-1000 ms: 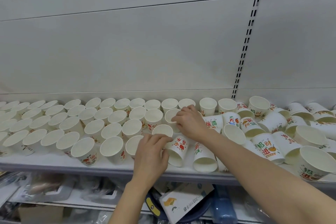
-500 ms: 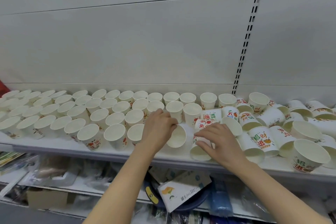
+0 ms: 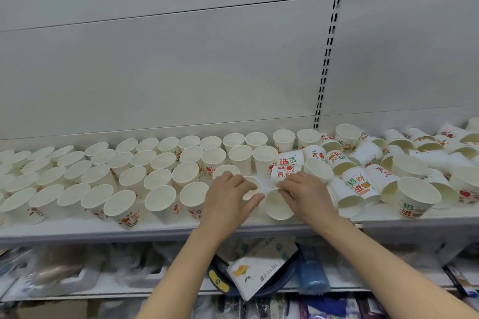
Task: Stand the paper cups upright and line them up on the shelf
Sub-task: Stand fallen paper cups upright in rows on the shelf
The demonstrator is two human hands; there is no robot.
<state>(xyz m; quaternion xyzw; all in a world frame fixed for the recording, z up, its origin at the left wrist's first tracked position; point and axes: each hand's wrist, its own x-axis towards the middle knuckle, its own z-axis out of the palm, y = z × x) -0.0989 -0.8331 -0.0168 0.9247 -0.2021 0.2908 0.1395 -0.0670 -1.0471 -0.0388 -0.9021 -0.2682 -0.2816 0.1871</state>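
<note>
The shelf [image 3: 77,228] carries many paper cups. On its left part the upright cups [image 3: 160,176] stand in rows with their mouths up, close beside each other. On the right part the fallen cups [image 3: 363,184] lie in a heap on their sides, with red, green and orange print on them.

Both hands are at the middle of the shelf, near its front edge, just beside each other but not touching. The left hand [image 3: 230,197] has its fingers and thumb curled around a small cup [image 3: 252,186], which is tilted with its mouth to the front. The right hand [image 3: 305,194] pinches the rim of a lying cup [image 3: 278,204], whose open mouth faces the person. A printed cup [image 3: 283,172] lies on its side just behind the two hands.

Below the shelf is a lower shelf [image 3: 129,290] with packets, a white carton [image 3: 255,273] and a blue bottle [image 3: 312,274].
</note>
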